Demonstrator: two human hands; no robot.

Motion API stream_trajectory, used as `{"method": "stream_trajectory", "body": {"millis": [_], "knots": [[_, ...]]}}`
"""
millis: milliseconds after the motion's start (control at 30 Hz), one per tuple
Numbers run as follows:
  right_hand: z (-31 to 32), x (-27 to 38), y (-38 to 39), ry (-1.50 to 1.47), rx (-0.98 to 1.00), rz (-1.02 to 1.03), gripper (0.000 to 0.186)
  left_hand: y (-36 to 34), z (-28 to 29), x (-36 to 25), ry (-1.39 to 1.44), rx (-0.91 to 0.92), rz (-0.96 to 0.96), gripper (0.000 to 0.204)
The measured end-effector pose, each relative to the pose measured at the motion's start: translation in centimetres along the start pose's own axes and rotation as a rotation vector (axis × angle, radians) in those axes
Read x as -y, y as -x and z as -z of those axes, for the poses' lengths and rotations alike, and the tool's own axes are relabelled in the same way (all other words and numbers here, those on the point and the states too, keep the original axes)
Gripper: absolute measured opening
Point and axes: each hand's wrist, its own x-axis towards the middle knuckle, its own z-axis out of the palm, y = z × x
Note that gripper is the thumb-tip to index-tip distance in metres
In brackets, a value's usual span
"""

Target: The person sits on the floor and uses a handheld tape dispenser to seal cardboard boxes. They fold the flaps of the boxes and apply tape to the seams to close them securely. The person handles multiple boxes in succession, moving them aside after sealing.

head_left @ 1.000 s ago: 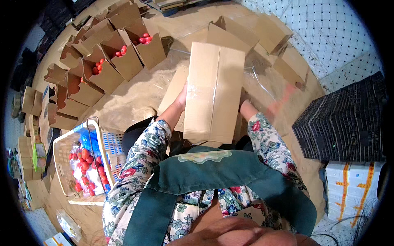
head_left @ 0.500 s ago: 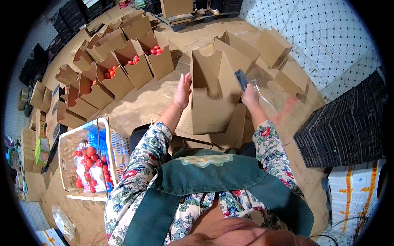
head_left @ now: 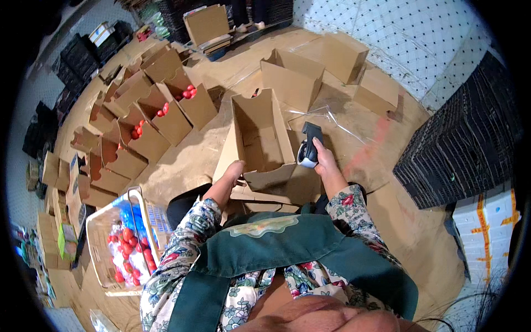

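In front of me an open-topped cardboard box (head_left: 272,176) stands with its inside showing, bare at the bottom. My left hand (head_left: 234,172) grips its near left corner, fingers bent over the cardboard and partly hidden. On the box's right side, a small gap away, my right hand (head_left: 326,159) is wrapped round a black tape dispenser (head_left: 312,138) with a roll in it. More folded cardboard (head_left: 251,195) lies between the box and my lap.
Rows of cardboard boxes, several holding tomatoes (head_left: 189,92), stand at the left. A white basket (head_left: 99,243) with bagged tomatoes is by my left arm. Other boxes (head_left: 293,77) stand beyond. Stacked black crates (head_left: 453,144) and white taped boxes (head_left: 481,232) are at the right.
My left hand has gone from flat beside the box to gripping its near left corner. The box has shifted left and away from the tape dispenser, which has come nearer with my right hand.
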Motion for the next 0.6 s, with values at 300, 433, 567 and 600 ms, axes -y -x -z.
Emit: {"method": "stream_trajectory", "body": {"millis": [300, 433, 567, 600], "knots": [[-0.7, 5.2, -0.2, -0.288, 0.034, 0.163, 0.022, 0.6, -0.7, -0.4, 0.024, -0.076, -0.146, 0.036], [0.2, 7.2, -0.7, -0.443, 0.034, 0.174, 0.021, -1.6, 2.5, 3.3, 0.035, -0.053, -0.244, 0.035], [2.5, 9.0, -0.8, -0.558, 0.031, 0.215, 0.023, 5.1, -0.4, 0.0, 0.252, -0.125, -0.109, 0.036], [2.2, 9.2, -0.5, -0.599, 0.004, 0.221, 0.024, 6.4, 0.0, 0.0, 0.255, -0.102, -0.074, 0.036]]}}
